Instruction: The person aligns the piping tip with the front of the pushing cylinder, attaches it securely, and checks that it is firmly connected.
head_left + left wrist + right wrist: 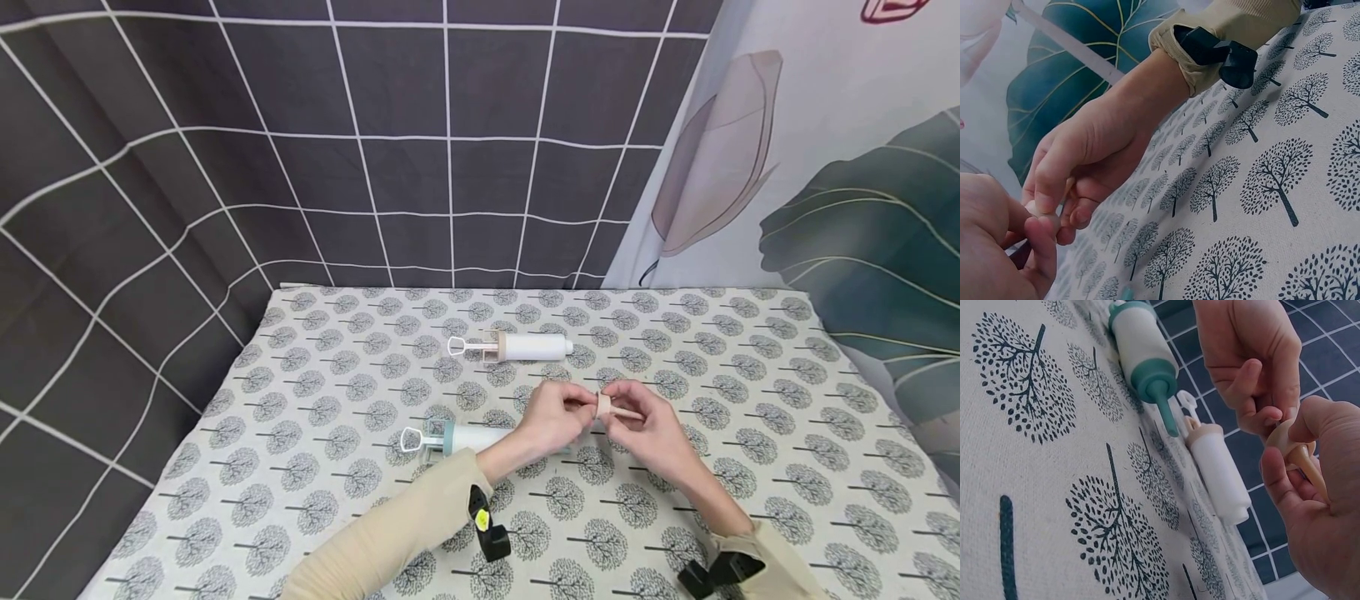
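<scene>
In front of the person, both hands meet at a small beige nozzle (603, 406) with a round collar and a long thin spout. The right hand (654, 429) pinches it by the collar; its spout (1310, 470) points back toward the right palm. At the collar's other side, the left hand (551, 417) pinches the edge with its fingertips. Something thin and dark seems to lie by the left fingers, too small to tell. Beneath the left forearm lies a white syringe-like dispenser with green ends (1145, 353), partly hidden in the head view.
Farther back lies a second white dispenser (535, 347) with a beige collar, a clear grip and a white pull handle. A tree-print cloth (337, 517) covers the table. A dark grid curtain (397, 175) hangs behind, and a leaf-patterned curtain (727, 208) at the right.
</scene>
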`<state>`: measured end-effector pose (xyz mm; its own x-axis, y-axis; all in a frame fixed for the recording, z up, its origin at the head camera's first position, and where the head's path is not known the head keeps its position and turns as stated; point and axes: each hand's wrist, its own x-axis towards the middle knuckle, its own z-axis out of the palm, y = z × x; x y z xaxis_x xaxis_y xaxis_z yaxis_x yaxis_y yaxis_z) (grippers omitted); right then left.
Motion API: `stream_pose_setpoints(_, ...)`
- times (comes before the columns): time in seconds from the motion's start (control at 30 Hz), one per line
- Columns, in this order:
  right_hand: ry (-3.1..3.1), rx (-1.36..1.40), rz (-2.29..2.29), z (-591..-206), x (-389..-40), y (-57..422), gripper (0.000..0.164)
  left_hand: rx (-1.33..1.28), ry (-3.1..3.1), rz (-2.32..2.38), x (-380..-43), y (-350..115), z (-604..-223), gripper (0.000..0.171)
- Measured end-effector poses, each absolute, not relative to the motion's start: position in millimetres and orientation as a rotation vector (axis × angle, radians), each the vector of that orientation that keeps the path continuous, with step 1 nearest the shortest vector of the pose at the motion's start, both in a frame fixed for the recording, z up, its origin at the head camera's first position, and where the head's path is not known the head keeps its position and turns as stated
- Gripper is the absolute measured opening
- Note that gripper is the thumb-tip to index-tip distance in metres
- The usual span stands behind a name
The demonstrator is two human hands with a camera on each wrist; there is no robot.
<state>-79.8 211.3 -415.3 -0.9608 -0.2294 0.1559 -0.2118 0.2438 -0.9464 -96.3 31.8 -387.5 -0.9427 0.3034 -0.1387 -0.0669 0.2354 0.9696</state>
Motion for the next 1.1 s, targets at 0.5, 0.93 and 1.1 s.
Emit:
stream_pose_setpoints(0.5,2.433,-0.431,-1.881,-417.2,-80.6,212.8,0.033,0.27,2.193,1.774,-98.7,26.7,-390.1,0.014)
stream_pose_setpoints(0.93,2.428,-0.447,-1.908,-413.9,-77.8,212.2,0.035,0.263,2.16,1.825,-98.9,27.2,-387.4,0.025)
stream_pose_setpoints(1.1,2.422,-0.427,-1.906,-414.2,-77.7,212.5,0.034,0.263,2.139,1.858,-99.1,27.0,-387.3,0.025)
